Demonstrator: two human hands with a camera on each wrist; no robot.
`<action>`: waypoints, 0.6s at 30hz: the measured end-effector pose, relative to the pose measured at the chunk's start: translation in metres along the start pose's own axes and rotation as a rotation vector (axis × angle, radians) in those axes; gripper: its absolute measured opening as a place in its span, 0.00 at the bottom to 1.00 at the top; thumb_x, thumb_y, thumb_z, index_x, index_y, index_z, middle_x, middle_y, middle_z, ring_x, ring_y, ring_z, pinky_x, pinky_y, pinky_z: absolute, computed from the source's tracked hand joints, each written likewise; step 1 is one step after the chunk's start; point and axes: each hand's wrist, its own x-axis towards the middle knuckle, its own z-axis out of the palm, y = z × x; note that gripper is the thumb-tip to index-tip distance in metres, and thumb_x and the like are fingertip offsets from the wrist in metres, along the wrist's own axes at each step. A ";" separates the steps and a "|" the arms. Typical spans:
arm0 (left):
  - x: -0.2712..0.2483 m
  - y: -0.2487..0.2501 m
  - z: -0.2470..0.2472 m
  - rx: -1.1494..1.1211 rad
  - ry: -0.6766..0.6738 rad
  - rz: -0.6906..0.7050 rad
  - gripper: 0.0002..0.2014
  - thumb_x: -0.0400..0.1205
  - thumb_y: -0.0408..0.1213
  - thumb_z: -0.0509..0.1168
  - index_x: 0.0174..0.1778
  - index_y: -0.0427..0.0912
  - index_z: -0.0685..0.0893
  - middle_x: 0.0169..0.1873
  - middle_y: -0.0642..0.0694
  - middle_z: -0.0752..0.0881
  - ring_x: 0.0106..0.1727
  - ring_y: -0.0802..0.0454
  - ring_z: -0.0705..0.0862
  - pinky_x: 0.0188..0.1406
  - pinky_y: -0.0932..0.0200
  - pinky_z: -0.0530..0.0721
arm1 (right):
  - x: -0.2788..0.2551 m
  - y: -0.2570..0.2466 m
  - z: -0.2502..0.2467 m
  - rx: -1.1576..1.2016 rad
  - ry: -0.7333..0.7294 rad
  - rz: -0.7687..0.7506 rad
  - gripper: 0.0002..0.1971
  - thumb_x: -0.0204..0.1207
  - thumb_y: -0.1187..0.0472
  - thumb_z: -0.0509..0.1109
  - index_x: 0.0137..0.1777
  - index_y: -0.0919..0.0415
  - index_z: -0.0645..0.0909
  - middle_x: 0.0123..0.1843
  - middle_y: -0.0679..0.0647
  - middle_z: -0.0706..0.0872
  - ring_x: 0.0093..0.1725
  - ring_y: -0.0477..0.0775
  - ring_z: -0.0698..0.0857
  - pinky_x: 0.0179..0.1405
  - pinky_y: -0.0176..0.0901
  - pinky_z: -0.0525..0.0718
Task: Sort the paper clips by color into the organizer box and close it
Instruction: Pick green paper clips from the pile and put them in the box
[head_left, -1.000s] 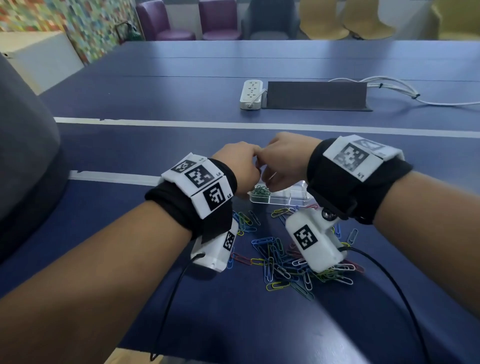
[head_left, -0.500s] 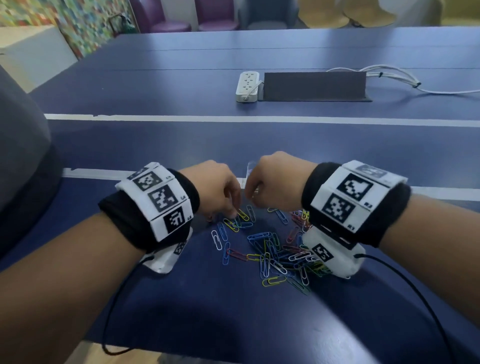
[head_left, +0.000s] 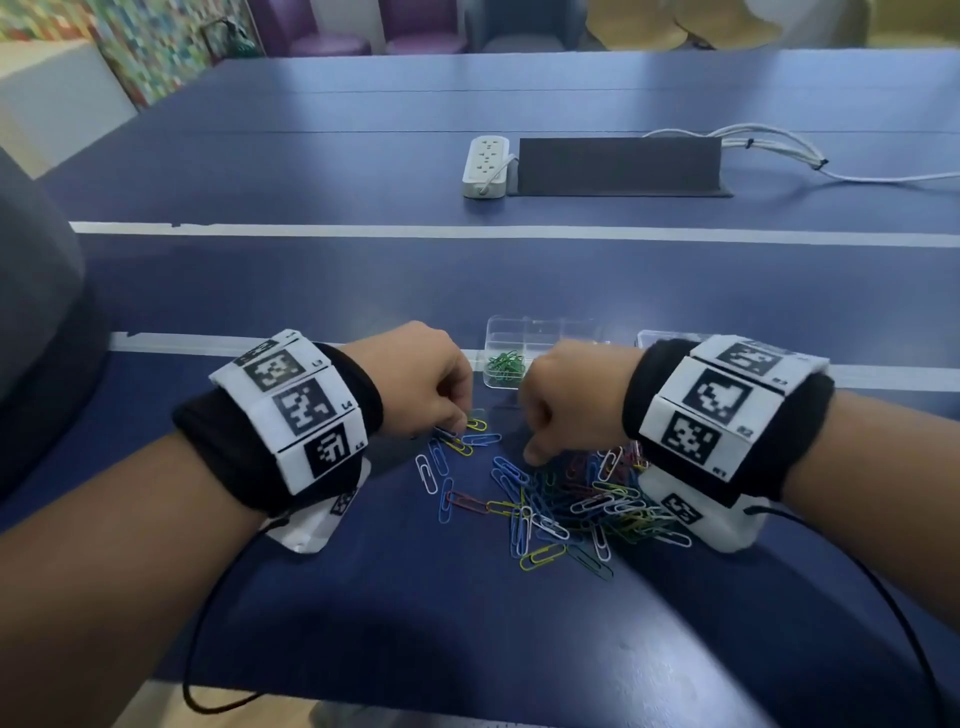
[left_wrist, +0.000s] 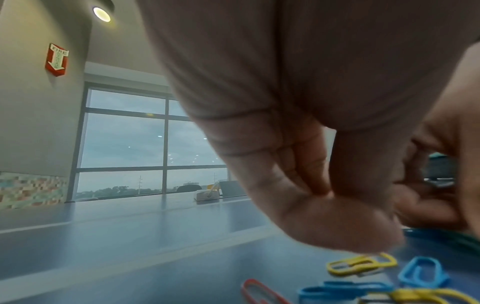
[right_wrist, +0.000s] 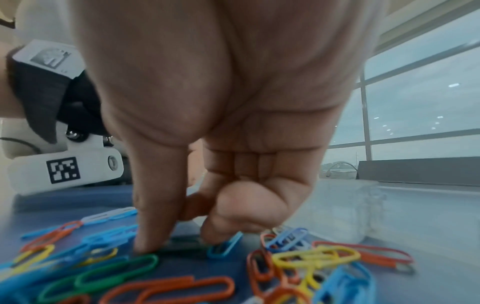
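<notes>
Your left hand hangs over the left edge of the paper clips scattered on the blue tabletop, its fingers held together and pointing down at a yellow clip. You cannot tell from any view whether they have hold of a clip. Your right hand is curled just right of it, thumb and fingers pressed down on a dark green clip lying flat among blue, orange and yellow ones. The clear organizer box sits just beyond both hands, lid open, with a bunch of green clips in its front left compartment; the other compartments that show look bare. Farther back on the tabletop lie a white power strip and a dark flat panel with white cables running off to the right.
</notes>
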 end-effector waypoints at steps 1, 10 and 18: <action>-0.001 0.002 0.000 0.000 0.000 0.006 0.02 0.75 0.39 0.71 0.37 0.48 0.86 0.20 0.58 0.79 0.22 0.69 0.77 0.37 0.65 0.79 | -0.002 0.003 0.000 0.012 0.029 -0.030 0.14 0.69 0.47 0.74 0.41 0.60 0.85 0.35 0.52 0.84 0.37 0.54 0.79 0.33 0.39 0.77; -0.009 0.021 0.006 0.005 -0.026 0.108 0.08 0.77 0.33 0.60 0.42 0.53 0.78 0.31 0.55 0.81 0.31 0.61 0.76 0.32 0.65 0.72 | -0.007 0.009 0.006 0.047 0.072 -0.076 0.08 0.71 0.56 0.73 0.49 0.51 0.88 0.42 0.50 0.90 0.44 0.53 0.84 0.43 0.38 0.81; 0.000 0.048 0.021 0.069 -0.059 0.091 0.07 0.79 0.42 0.60 0.35 0.47 0.73 0.29 0.52 0.75 0.39 0.48 0.75 0.39 0.60 0.71 | -0.022 0.021 -0.002 0.069 0.099 -0.038 0.07 0.69 0.59 0.68 0.47 0.53 0.83 0.31 0.45 0.83 0.34 0.49 0.78 0.31 0.38 0.73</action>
